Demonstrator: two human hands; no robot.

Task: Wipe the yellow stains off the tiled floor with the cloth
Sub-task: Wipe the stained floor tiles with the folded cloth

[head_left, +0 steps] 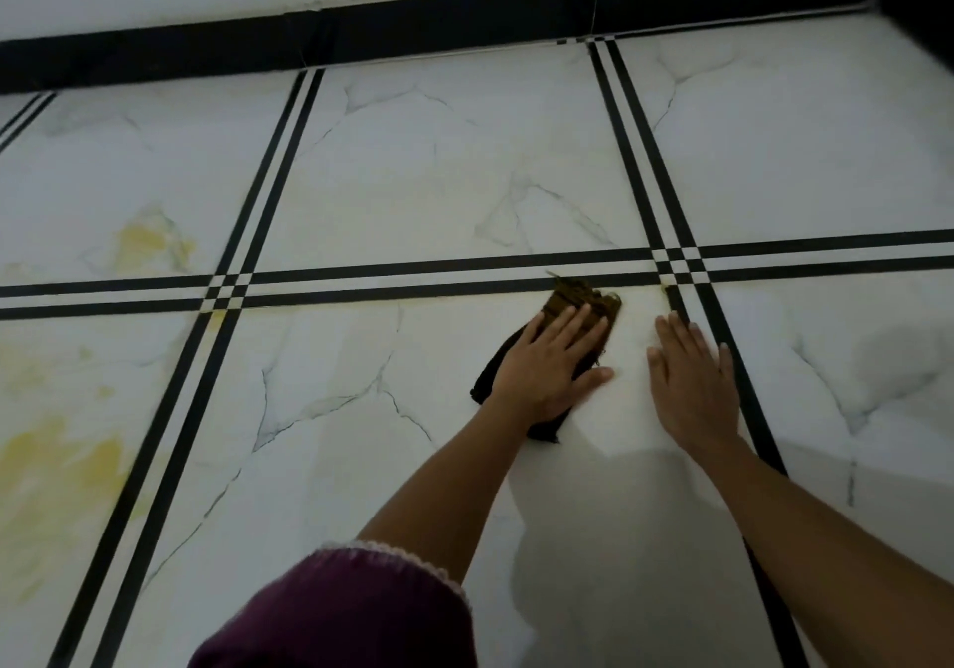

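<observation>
A dark cloth (pixel 568 301), yellowed at its far end, lies on the white marbled tiled floor (pixel 413 177) just below a black double line. My left hand (pixel 550 362) presses flat on the cloth with straight fingers. A little to the right, my right hand (pixel 694 383) rests flat on the bare tile beside a black stripe. Yellow stains show at the far left: one (pixel 147 241) above the horizontal lines, a larger one (pixel 62 466) below them. A small yellow trace (pixel 668 285) sits near the line crossing ahead of my right hand.
A black skirting board (pixel 464 22) runs along the white wall at the top and turns a corner at the upper right. Black double lines (pixel 232 288) cross between the tiles. A maroon sleeve (pixel 351 610) fills the bottom centre.
</observation>
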